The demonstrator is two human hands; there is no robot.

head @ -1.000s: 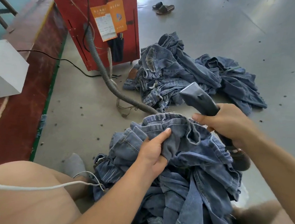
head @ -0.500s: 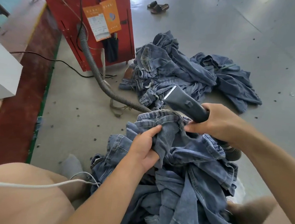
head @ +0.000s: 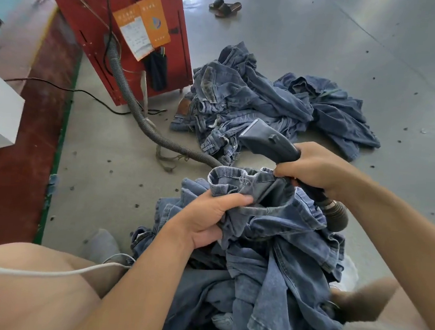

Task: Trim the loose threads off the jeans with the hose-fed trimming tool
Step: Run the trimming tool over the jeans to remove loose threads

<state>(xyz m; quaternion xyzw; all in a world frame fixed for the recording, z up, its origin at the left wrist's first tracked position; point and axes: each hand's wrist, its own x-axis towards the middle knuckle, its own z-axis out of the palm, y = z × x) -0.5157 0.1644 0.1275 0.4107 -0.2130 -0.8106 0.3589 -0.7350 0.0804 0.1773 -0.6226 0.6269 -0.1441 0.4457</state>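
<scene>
My left hand [head: 207, 218] bunches the jeans [head: 272, 222] on my lap; my right hand [head: 313, 168] wraps the trimming tool [head: 268, 140], fingertips pinching the hem. Risk: slack denim could snag in the blade.

Crumpled blue jeans [head: 277, 251] (hem upturned) below grey hose-fed trimmer [head: 268, 140]

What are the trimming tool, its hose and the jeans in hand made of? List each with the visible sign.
Trimming tool: looks like moulded grey plastic, matte, with a smooth seamless body; its pale front edge may be metal.
Hose: probably flexible ribbed plastic, grey, with close rings along its length.
Jeans: blue denim, faded, with stitched hems and a twill weave.
</scene>
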